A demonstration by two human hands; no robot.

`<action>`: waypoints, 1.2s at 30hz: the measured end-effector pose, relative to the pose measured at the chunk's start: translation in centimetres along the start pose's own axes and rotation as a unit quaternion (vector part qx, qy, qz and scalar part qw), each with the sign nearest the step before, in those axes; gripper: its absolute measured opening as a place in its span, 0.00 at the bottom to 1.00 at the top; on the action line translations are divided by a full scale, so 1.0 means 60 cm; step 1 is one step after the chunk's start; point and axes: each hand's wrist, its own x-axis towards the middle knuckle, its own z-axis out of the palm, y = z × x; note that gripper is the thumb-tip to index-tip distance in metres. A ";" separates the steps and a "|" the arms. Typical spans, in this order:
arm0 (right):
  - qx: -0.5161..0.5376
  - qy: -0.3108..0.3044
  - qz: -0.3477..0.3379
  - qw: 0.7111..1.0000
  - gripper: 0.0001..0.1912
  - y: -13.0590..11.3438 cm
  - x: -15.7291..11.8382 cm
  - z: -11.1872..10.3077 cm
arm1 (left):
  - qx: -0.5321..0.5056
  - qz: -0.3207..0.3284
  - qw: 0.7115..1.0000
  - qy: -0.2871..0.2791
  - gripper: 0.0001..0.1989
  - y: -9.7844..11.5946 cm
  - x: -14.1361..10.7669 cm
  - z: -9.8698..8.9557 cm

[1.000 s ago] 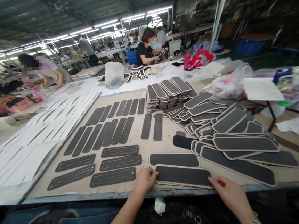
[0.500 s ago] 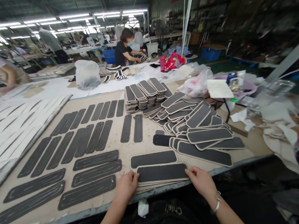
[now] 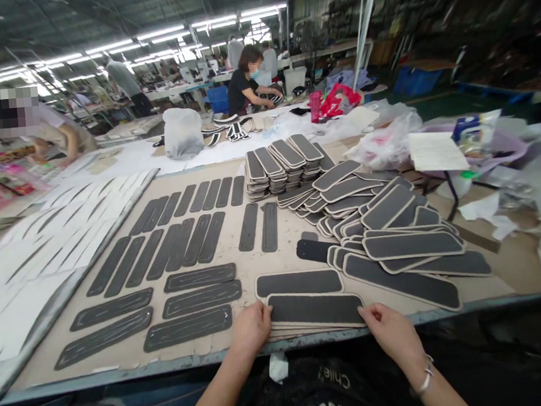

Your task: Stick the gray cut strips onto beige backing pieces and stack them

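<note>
- At near edge of table (image 3: 171,365): gripping pale-bordered panel (image 3: 315,310) by its ends, left hand (image 3: 251,328) and right hand (image 3: 391,326) both closed in fingertip pinches, prob. for even, straight control.
- Directly beneath: supported by like panels, edges slightly offset.
- Just beyond: set approx. parallel to second bordered panel (image 3: 299,282), prob. for easy reach.
- To R: bordered by loose, overlapping heap (image 3: 414,245).
- To L: laid out in rows w/ dark strips (image 3: 187,329), glossy streaks up, prob. to expose streaked faces.
- Farther: piled in neat stacks (image 3: 307,147), prob. for compactness.
- At far side: occupied by co-worker (image 3: 240,92), nr. plastic bag (image 3: 183,135).
</note>
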 end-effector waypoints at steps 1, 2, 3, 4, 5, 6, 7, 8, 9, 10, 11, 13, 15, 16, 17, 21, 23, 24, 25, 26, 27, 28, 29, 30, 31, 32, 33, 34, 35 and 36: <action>-0.002 -0.003 -0.001 1.000 0.19 0.000 0.000 0.000 | -0.003 0.000 1.000 0.003 0.18 -0.001 0.000 0.001; -0.002 -0.005 -0.001 1.000 0.19 0.001 0.000 -0.001 | -0.006 -0.002 1.000 0.005 0.17 -0.001 0.000 0.001; -0.002 -0.007 -0.001 1.000 0.19 0.002 0.000 0.000 | -0.010 -0.004 1.000 0.005 0.17 -0.002 0.000 0.001; -0.002 -0.010 0.000 1.000 0.19 0.003 0.001 0.000 | -0.014 -0.006 1.000 0.005 0.16 -0.002 0.000 0.002; -0.001 -0.012 0.002 1.000 0.19 0.004 0.002 0.001 | -0.020 -0.008 1.000 0.004 0.16 -0.003 0.000 0.002; -0.001 -0.013 0.004 1.000 0.19 0.004 0.003 0.002 | -0.027 -0.008 1.000 0.003 0.16 -0.003 0.001 0.002; -0.002 -0.012 0.006 1.000 0.20 0.005 0.004 0.003 | -0.033 -0.007 0.999 0.003 0.16 -0.004 0.001 0.002; -0.004 -0.009 0.007 1.000 0.20 0.005 0.004 0.004 | -0.039 -0.006 0.999 0.004 0.16 -0.004 0.001 0.002; -0.006 -0.004 0.006 1.000 0.20 0.004 0.004 0.005 | -0.043 -0.006 0.999 0.005 0.16 -0.004 0.001 0.001; -0.007 0.004 0.003 1.000 0.20 0.003 0.003 0.005 | -0.046 -0.007 0.999 0.004 0.16 -0.003 0.001 0.001; -0.007 0.012 0.000 1.000 0.19 0.002 0.002 0.005 | -0.046 -0.010 0.999 0.003 0.16 -0.003 0.002 0.001; -0.008 0.027 -0.004 1.000 0.19 -0.002 0.000 0.005 | -0.048 -0.012 0.999 -0.004 0.16 -0.003 0.003 0.000; -0.010 0.038 -0.002 0.999 0.18 -0.007 -0.001 0.004 | -0.052 -0.008 0.999 -0.009 0.16 -0.004 0.005 -0.001; -0.010 0.040 0.000 0.999 0.18 -0.008 -0.001 0.002 | -0.054 -0.004 0.998 -0.010 0.16 -0.004 0.006 -0.001; -0.008 0.041 0.001 0.999 0.17 -0.010 -0.001 0.001 | -0.055 -0.002 0.998 -0.012 0.16 -0.004 0.006 -0.002; 0.000 0.027 0.011 1.000 0.16 -0.015 -0.001 -0.005 | -0.060 -0.005 0.998 -0.016 0.15 -0.003 0.007 -0.003; 0.000 0.027 0.010 1.000 0.16 -0.015 -0.002 -0.006 | -0.061 -0.003 0.998 -0.013 0.15 -0.003 0.007 -0.003; -0.002 0.033 0.008 0.999 0.16 -0.016 -0.003 -0.005 | -0.060 0.000 0.998 -0.010 0.15 -0.003 0.007 -0.003; -0.007 0.041 0.006 0.999 0.17 -0.015 -0.004 -0.004 | -0.057 0.004 0.998 -0.008 0.15 -0.003 0.007 -0.002; -0.011 0.049 0.005 0.999 0.17 -0.015 -0.005 -0.003 | -0.054 0.008 0.998 -0.007 0.14 -0.004 0.007 -0.002; -0.016 0.056 0.007 0.998 0.18 -0.013 -0.007 -0.002 | -0.051 0.012 0.999 -0.006 0.14 -0.004 0.007 -0.003; -0.020 0.060 0.009 0.998 0.19 -0.011 -0.008 -0.001 | -0.049 0.013 0.999 -0.007 0.14 -0.003 0.007 -0.003; -0.021 0.062 0.011 0.998 0.19 -0.009 -0.009 -0.001 | -0.048 0.013 0.999 -0.007 0.14 -0.003 0.006 -0.004; -0.021 0.061 0.011 0.998 0.19 -0.007 -0.010 -0.001 | -0.048 0.011 0.999 -0.010 0.14 -0.002 0.006 -0.005; -0.019 0.062 0.009 0.998 0.19 -0.004 -0.012 -0.001 | -0.048 0.007 0.999 -0.014 0.14 -0.002 0.005 -0.007; -0.016 0.069 0.003 0.997 0.19 -0.003 -0.014 -0.002 | -0.047 0.004 0.999 -0.017 0.14 -0.001 0.004 -0.008; -0.011 0.087 -0.008 0.996 0.18 -0.004 -0.016 -0.003 | -0.046 0.002 0.999 -0.019 0.14 -0.001 0.003 -0.008; -0.004 0.114 -0.030 0.993 0.18 -0.006 -0.020 -0.003 | -0.045 0.001 0.999 -0.020 0.14 -0.001 0.003 -0.009; 0.002 0.147 -0.064 0.987 0.17 -0.013 -0.024 -0.003 | -0.044 0.002 0.999 -0.018 0.14 -0.001 0.003 -0.009; 0.005 0.177 -0.108 0.978 0.17 -0.023 -0.030 -0.002 | -0.043 0.004 0.999 -0.016 0.14 -0.001 0.003 -0.008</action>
